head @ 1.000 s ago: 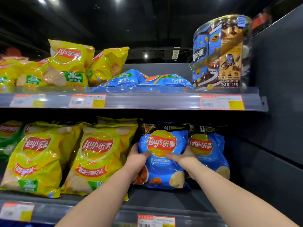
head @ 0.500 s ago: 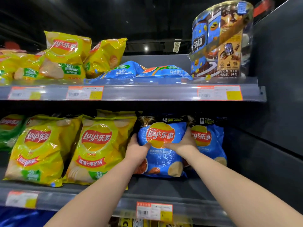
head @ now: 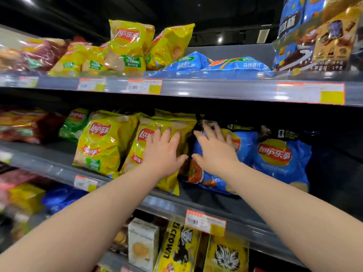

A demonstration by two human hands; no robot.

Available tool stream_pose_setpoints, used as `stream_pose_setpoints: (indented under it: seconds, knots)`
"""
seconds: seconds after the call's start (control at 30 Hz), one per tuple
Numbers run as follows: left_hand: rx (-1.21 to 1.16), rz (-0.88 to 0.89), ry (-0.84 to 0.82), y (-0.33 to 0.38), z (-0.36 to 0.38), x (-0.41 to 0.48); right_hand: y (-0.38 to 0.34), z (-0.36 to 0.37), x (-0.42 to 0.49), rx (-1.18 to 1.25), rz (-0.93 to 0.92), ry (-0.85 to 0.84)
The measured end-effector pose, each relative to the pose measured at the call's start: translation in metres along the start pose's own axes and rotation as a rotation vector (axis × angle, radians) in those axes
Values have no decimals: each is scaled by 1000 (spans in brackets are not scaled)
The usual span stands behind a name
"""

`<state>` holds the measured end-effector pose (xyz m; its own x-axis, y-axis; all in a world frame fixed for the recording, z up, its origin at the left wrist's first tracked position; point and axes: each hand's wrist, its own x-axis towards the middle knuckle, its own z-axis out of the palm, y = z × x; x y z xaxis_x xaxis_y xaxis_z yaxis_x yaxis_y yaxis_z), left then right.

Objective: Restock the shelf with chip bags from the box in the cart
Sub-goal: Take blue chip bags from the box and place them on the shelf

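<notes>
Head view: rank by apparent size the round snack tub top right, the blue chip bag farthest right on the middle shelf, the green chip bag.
1. Snack tub, though cropped by the frame.
2. Blue chip bag.
3. Green chip bag, partly hidden and farther off, so true size unsure.

Bare hands (head: 165, 152), forearms unsleeved

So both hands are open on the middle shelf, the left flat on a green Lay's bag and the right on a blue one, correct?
Not quite: in the head view the left hand lies flat on a yellow Lay's bag, not a green one. The rest holds: the right hand is open on the blue Lay's bag, middle shelf.
</notes>
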<state>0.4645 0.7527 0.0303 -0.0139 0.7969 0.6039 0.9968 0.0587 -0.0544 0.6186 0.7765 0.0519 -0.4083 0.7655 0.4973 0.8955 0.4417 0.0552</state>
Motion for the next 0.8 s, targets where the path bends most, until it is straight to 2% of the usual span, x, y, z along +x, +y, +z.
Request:
stream_pose_setpoints:
  seconds: [0.2, 0.5, 0.7, 0.8]
  knots:
    - [127, -234, -138, -71, -15, -53, -64, 18, 13, 25, -227, -48]
    - [299, -612, -326, -183, -42, -178, -203, 49, -9, 125, -554, -119]
    - [305, -757, -407, -257, -64, -266, -305, 57, -27, 157, -648, -170]
    - [305, -836, -450, -307, -79, -312, -371, 58, -38, 191, -686, -250]
